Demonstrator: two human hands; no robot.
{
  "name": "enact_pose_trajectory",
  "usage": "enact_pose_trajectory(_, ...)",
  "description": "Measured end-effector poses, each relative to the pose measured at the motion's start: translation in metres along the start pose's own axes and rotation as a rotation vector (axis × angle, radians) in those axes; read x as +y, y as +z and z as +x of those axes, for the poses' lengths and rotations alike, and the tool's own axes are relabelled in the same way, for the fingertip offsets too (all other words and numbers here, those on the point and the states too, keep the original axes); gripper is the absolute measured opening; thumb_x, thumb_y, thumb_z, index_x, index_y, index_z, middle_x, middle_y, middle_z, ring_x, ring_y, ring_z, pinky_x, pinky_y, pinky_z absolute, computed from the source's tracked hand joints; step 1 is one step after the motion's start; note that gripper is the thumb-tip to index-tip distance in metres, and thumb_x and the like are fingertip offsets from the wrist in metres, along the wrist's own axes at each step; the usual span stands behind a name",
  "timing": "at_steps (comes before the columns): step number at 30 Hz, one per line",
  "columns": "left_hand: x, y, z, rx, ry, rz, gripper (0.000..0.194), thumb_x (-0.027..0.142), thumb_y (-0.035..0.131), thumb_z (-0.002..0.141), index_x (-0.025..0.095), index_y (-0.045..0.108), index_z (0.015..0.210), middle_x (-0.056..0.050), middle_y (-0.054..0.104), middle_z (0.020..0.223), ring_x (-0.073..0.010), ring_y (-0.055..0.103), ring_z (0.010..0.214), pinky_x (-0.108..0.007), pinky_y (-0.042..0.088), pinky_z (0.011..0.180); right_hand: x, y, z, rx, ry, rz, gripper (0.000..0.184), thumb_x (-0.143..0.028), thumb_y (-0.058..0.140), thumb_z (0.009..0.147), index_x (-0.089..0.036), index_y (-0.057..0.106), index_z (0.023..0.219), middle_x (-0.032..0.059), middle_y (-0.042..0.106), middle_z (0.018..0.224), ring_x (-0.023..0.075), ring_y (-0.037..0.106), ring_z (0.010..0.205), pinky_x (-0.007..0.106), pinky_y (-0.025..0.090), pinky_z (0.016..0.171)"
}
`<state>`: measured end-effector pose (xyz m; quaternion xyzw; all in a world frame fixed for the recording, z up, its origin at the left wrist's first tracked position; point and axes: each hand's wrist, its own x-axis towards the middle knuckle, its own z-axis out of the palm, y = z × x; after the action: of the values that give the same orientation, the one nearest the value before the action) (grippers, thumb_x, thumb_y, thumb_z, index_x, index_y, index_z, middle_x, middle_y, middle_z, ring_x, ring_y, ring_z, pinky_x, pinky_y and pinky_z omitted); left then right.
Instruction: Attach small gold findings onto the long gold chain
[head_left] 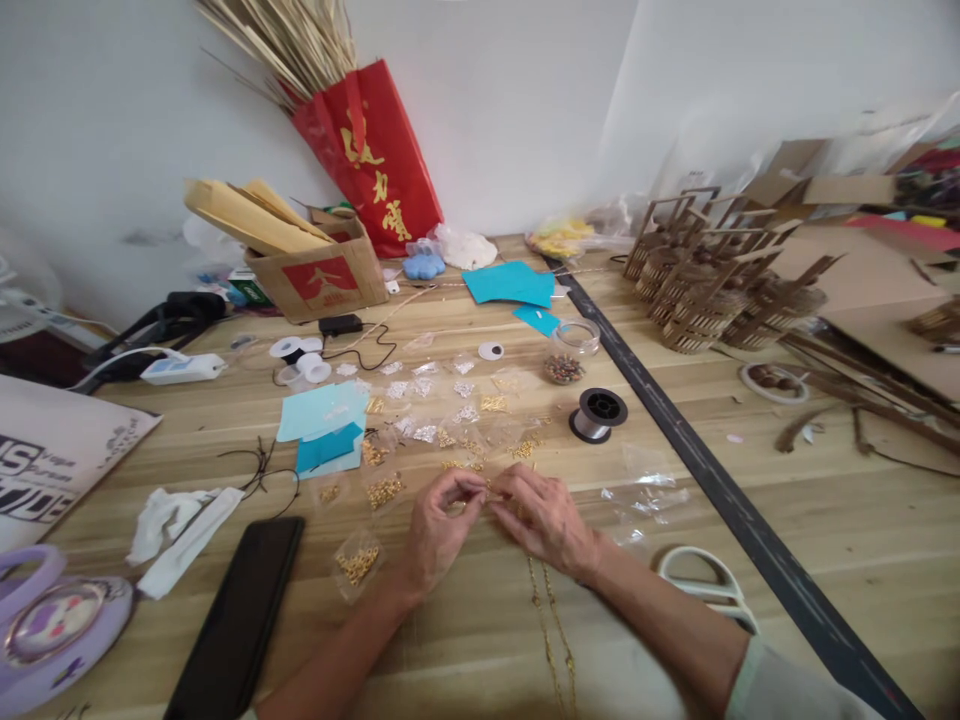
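Near the middle of the table my left hand and my right hand meet fingertip to fingertip. Both are closed in a pinch, with a tiny gold-coloured piece between them, too small to name. A thin gold chain with small beads comes out from beneath my right hand and runs in two strands toward the front edge; its upper end is hidden by my fingers. Left of my left hand lie small clear bags of gold findings, and another such bag lies nearer. More gold pieces lie just beyond my fingers.
A wire spool and a dish of beads stand beyond my right hand. White-handled scissors lie by my right forearm, a black phone left of my left forearm. A dark strip crosses the right side; wooden baskets stand behind.
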<state>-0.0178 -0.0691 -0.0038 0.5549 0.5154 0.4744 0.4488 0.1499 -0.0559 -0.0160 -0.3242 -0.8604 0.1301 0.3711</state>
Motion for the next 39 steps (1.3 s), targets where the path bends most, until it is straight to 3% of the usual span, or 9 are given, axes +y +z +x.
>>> enact_pose_trajectory(8,-0.0016,0.0007,0.0000,0.002,-0.035,-0.026,0.006,0.016,0.065,0.069,0.015,0.063,0.074,-0.002,0.067,0.070,-0.0135,0.063,0.068,-0.022,0.051,0.067,-0.0027,-0.0017,0.0021,-0.019,-0.044,-0.001,0.011,-0.015,0.042,0.093,-0.018,0.053,0.093,0.0065,0.061,0.085,0.0151,0.058,0.075,0.024,0.047,0.062)
enact_pose_trajectory(20,-0.0017,0.0007,0.0011,0.068,-0.088,-0.055,0.010,0.019,0.068,0.067,0.015,0.063,0.075,-0.001,0.066,0.067,-0.0128,0.063,0.065,-0.020,0.050,0.061,-0.0036,0.0016,0.0055,0.048,0.169,0.339,0.005,-0.014,0.049,0.087,-0.019,0.050,0.085,0.0014,0.054,0.075,0.0112,0.052,0.062,0.020,0.043,0.052)
enact_pose_trajectory(28,-0.0032,0.0023,0.0010,0.062,-0.048,-0.049,0.008,0.017,0.066,0.068,0.015,0.064,0.075,-0.002,0.067,0.070,-0.0133,0.063,0.067,-0.021,0.051,0.064,0.0004,0.0027,0.0026,0.002,0.123,0.373,0.008,-0.015,0.050,0.090,-0.019,0.057,0.091,0.0042,0.059,0.085,0.0135,0.057,0.075,0.025,0.048,0.066)
enact_pose_trajectory(39,0.0006,-0.0002,0.0026,0.077,-0.124,-0.113,0.009,0.022,0.072,0.064,0.015,0.069,0.069,-0.003,0.070,0.067,-0.0141,0.063,0.064,-0.023,0.050,0.064,0.0030,0.0024,0.0015,0.010,0.148,0.276,0.012,-0.016,0.044,0.093,-0.019,0.055,0.092,0.0053,0.059,0.085,0.0154,0.056,0.075,0.027,0.046,0.068)
